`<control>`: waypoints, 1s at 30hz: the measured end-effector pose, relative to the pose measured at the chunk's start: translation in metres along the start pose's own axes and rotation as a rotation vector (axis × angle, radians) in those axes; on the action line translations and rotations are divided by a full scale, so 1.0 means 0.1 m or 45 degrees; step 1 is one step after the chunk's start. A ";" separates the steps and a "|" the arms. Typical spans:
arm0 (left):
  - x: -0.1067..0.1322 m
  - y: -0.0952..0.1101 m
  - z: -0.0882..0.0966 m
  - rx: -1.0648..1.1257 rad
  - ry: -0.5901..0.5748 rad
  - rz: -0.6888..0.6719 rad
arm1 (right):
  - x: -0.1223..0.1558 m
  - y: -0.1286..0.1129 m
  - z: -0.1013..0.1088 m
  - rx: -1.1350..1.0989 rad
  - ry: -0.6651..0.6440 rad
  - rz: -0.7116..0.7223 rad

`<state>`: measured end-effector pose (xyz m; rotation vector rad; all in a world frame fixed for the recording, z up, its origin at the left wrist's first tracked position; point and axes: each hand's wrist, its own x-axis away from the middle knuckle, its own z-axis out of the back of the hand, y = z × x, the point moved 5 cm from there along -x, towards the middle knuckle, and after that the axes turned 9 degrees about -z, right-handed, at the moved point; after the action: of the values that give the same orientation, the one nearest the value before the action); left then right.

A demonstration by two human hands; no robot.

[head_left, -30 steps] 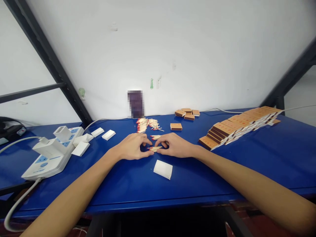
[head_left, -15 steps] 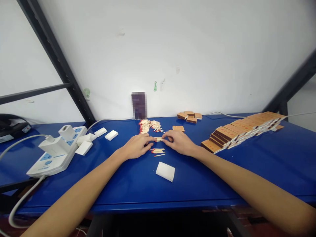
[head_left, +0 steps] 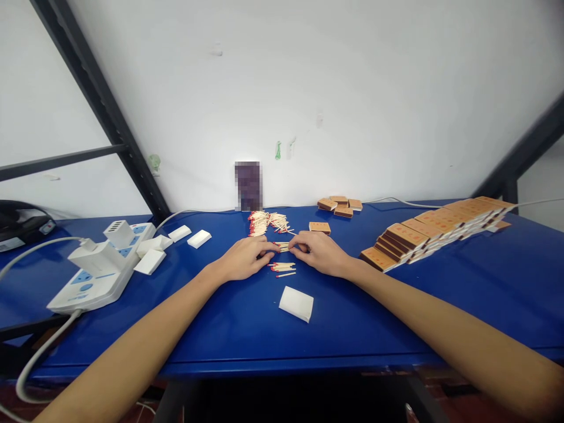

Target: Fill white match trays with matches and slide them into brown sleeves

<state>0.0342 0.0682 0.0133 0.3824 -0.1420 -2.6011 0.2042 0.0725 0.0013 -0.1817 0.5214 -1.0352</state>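
Observation:
My left hand (head_left: 245,259) and my right hand (head_left: 320,253) meet at the middle of the blue table (head_left: 462,299). Their fingertips pinch a small bundle of red-tipped matches (head_left: 282,247) between them, low over the table. A second small bunch of matches (head_left: 283,269) lies just in front of the hands. A white inner matchbox tray (head_left: 296,304) sits nearer to me. Behind the hands lies a loose pile of matches (head_left: 264,222).
A white power strip (head_left: 94,275) with plugs and cable lies at the left, with several white trays (head_left: 198,239) beside it. One brown matchbox sleeve (head_left: 319,227), a small heap of sleeves (head_left: 339,205) and a long row of stacked matchboxes (head_left: 432,230) lie at the right.
Both hands set a small bunch of matches down in front of them, moved a little farther away and closed on another small bundle near the pile.

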 end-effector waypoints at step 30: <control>-0.02 -0.01 0.01 0.024 0.031 0.015 | -0.06 0.03 0.02 -0.176 -0.029 -0.192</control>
<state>0.0345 0.0701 0.0148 0.4184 -0.1604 -2.5841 0.2046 0.0786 0.0037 -0.3595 0.5659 -1.1429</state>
